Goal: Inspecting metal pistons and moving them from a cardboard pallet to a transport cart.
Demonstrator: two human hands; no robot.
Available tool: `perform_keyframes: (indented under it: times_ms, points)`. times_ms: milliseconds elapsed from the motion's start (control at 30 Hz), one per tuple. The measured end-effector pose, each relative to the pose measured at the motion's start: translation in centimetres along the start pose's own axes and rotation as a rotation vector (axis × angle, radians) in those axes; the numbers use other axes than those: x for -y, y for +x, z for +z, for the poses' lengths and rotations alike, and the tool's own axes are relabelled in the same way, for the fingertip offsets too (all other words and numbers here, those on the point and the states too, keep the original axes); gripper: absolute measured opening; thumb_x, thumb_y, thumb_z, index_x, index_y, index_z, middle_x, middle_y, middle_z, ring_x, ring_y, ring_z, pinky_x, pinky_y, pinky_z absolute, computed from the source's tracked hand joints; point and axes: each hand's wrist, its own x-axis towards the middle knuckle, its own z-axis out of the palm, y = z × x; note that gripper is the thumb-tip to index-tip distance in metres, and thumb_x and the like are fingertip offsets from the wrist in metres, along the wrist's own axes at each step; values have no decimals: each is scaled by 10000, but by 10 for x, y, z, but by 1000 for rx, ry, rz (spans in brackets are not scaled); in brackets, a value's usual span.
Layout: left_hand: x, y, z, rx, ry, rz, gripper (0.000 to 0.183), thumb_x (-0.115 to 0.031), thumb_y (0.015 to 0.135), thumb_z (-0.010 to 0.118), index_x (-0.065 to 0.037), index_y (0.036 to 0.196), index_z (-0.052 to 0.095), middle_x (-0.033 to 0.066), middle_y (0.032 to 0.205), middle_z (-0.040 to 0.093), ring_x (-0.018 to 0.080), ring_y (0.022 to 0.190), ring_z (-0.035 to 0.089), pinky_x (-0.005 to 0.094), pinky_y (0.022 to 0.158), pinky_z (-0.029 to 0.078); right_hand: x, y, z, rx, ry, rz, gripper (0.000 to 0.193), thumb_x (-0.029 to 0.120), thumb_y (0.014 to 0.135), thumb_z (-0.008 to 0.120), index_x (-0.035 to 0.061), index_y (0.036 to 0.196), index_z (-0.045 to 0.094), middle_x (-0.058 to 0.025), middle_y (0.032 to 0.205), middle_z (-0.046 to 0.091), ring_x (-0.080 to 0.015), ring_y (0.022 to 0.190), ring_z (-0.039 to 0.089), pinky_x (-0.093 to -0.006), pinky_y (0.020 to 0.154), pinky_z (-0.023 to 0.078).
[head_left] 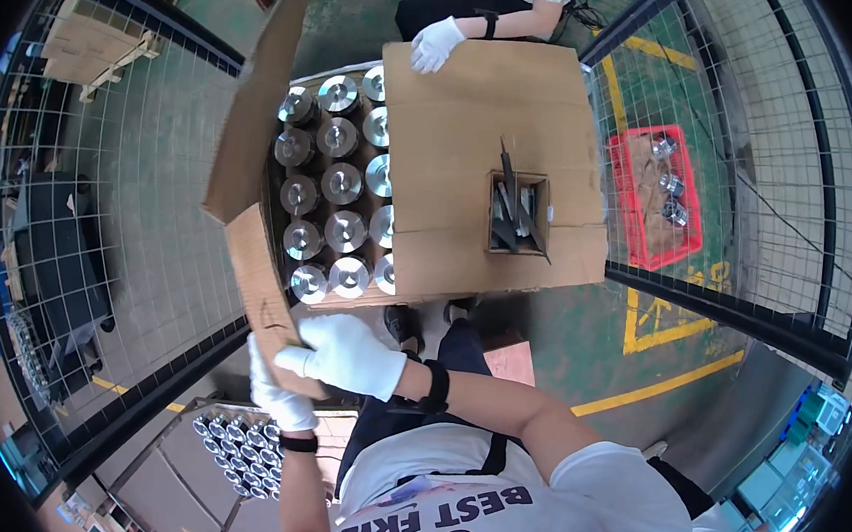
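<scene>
Both hands gloved white. Right hand [344, 355] clenched on the near end of a cardboard sheet [256, 143], fingers wrapped over its edge. Left hand [280, 400] just below at 7 o'clock, also gripping that end from underneath. Sheet is folded, runs up toward 12 o'clock, tilted on edge along the left side of a crate of metal cylinders [337, 194] standing in rows. A second cardboard [487, 121] lies flat over the crate's right part, w/ a small box of tools [518, 213] on it. At 12 o'clock a co-worker's gloved hand [436, 43] rests on that cardboard's far edge. Red crate [641, 198] at 3 o'clock, behind wire mesh.
</scene>
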Motion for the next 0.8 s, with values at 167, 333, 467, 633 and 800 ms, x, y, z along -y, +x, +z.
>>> perform_keyframes:
  times_ms: [167, 333, 467, 633, 800]
  points:
    - [-61, 34, -7, -342, 651, 50, 341, -94, 924, 685, 66, 1217, 614, 138, 1147, 679, 190, 948, 633, 336, 855, 524, -41, -10, -17, 139, 430, 102, 475, 427, 956, 601, 42, 1234, 610, -111, 965, 695, -215, 777, 685, -343, 738, 542]
    - [-67, 77, -36, -441, 765, 563, 319, -61, 876, 739, 85, 1145, 648, 143, 1109, 706, 207, 882, 655, 324, 838, 537, -192, -61, -99, -508, 965, 835, 393, 410, 936, 650, 68, 1127, 622, -66, 951, 665, -153, 840, 643, -299, 709, 540]
    - [-84, 107, -71, -479, 590, 744, 283, -97, 867, 753, 104, 1055, 683, 182, 1139, 702, 190, 871, 676, 298, 805, 561, -296, -114, -155, -832, 1269, 926, 862, 558, 839, 713, -61, 1370, 437, -243, 1403, 485, -362, 1231, 537, -481, 1007, 459]
    - [-114, 104, -114, -583, 500, 677, 357, -234, 982, 611, 117, 985, 674, 187, 1090, 709, 190, 751, 624, 315, 746, 577, -362, -123, -186, -999, 1380, 948, 619, 473, 885, 691, 131, 1367, 506, -190, 1387, 485, -362, 1170, 569, -501, 968, 477]
    - [-184, 68, -137, -628, 1029, 563, 341, -197, 1017, 521, 68, 1187, 653, 172, 1044, 698, 210, 773, 627, 295, 753, 581, -379, -96, -171, -1045, 1277, 988, 385, 361, 912, 665, 224, 1266, 600, -153, 1285, 558, -353, 1043, 644, -484, 840, 547]
